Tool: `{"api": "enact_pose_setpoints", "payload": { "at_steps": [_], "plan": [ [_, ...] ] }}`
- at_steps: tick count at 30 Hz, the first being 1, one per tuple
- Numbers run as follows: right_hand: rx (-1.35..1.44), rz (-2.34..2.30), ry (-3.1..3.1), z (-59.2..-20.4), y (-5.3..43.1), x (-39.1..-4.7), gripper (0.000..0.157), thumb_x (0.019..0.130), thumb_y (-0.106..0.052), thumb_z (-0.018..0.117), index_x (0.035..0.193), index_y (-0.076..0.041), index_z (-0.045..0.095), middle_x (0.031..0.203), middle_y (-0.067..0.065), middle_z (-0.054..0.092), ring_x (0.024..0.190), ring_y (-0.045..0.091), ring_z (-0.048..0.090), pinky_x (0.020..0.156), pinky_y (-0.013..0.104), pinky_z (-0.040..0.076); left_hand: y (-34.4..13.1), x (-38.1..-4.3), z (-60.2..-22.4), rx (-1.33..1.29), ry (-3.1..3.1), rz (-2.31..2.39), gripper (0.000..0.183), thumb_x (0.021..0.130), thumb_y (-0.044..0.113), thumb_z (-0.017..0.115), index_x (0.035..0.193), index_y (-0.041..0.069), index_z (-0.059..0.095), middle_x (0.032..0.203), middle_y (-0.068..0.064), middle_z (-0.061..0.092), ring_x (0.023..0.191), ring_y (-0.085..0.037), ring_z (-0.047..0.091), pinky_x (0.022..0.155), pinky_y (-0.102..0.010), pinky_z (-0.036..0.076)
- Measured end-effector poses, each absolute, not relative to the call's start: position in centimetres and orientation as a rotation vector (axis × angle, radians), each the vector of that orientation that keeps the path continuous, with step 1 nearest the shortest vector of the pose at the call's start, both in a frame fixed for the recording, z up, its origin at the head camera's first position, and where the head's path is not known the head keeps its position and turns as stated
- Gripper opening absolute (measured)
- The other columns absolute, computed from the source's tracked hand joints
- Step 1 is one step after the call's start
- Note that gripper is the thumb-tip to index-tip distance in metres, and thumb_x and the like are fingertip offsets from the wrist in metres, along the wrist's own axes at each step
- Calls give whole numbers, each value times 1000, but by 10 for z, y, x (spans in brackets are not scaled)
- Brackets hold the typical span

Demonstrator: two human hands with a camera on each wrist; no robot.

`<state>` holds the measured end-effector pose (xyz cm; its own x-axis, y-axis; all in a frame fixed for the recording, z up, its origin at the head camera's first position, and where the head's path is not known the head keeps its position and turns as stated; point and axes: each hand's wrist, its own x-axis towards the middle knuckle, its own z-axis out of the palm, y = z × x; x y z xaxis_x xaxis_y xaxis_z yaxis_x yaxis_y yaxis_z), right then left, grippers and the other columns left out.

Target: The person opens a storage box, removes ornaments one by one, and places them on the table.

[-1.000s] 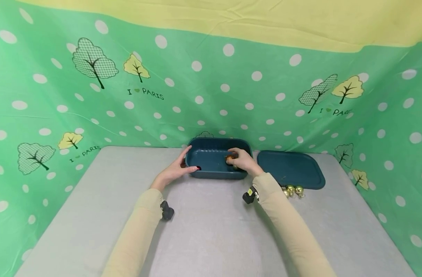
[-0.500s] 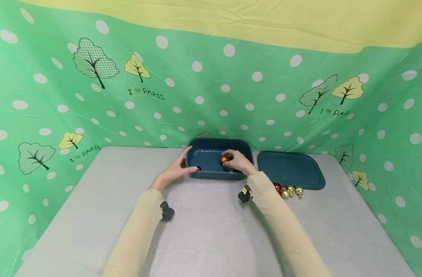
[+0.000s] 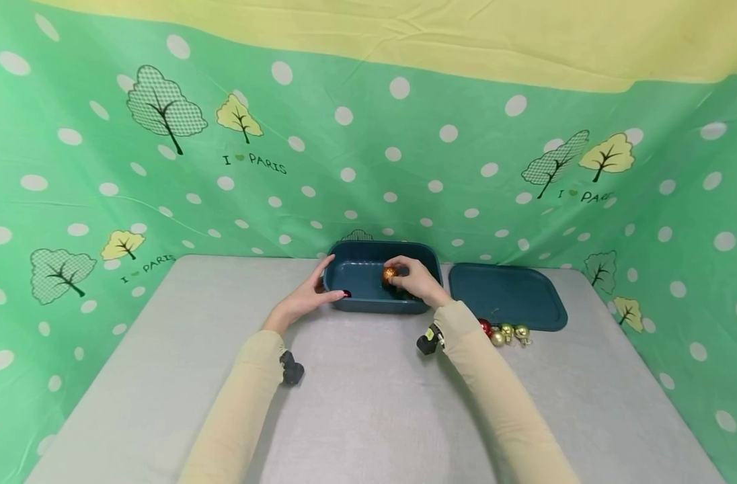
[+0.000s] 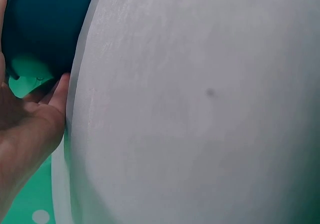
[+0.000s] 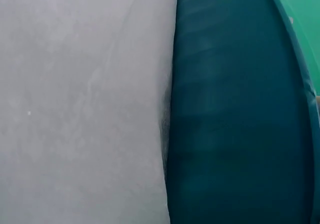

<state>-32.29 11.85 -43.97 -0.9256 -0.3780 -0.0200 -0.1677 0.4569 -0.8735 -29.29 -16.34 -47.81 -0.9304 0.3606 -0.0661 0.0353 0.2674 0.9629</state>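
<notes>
A dark blue rectangular box (image 3: 368, 306) stands at the far side of the table. My left hand (image 3: 303, 298) grips its left end, thumb over the front rim and fingers along the side; the left wrist view shows this hand against the box wall (image 4: 45, 23). Inside, near that thumb, lies a small red shiny ball (image 3: 347, 294). My right hand (image 3: 421, 279) reaches over the front rim and pinches a glittery orange bauble (image 3: 389, 273) within the box. The right wrist view shows only the box's front wall (image 5: 235, 108) and tabletop, the hand being out of frame.
A dark blue lid (image 3: 508, 296) lies flat right of the box. By its front edge sit several gold baubles (image 3: 506, 333) and a red bauble (image 3: 485, 327), partly covered by the right sleeve. A green dotted cloth (image 3: 368, 168) hangs directly behind the table.
The right hand has shifted slightly left inside the box with the orange bauble, which now shows more plainly at its fingertips. The red bauble by the sleeve has come into view. The left hand stays put.
</notes>
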Motion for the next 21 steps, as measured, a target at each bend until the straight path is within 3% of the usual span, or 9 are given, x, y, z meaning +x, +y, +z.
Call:
{"api": "enact_pose_setpoints", "payload": {
  "at_steps": [8, 16, 21],
  "plan": [
    [-634, -1504, 2537, -434, 121, -320, 31, 90, 3, 64, 121, 3, 61, 119, 19, 60, 111, 31, 54, 93, 41, 46, -163, -293, -477, 384, 2259, 1713, 91, 91, 26, 70, 156, 35, 8, 161, -8, -4, 142, -40, 12, 110, -56, 20],
    [-697, -1566, 2482, -424, 129, -311, 33, 92, 2, 62, 125, 7, 58, 122, 20, 58, 114, 34, 53, 96, 45, 43, -162, -292, -475, 368, 2269, 1702, 90, 91, 27, 70, 155, 37, 8, 161, -8, -4, 143, -39, 13, 110, -55, 21],
    [-620, -1635, 2398, -420, 136, -301, 35, 94, 0, 60, 129, 2, 57, 127, 18, 54, 109, 36, 56, 91, 49, 47, -163, -292, -477, 352, 2276, 1694, 91, 90, 27, 71, 155, 40, 9, 161, -6, -4, 143, -38, 13, 110, -55, 21]
  ]
}}
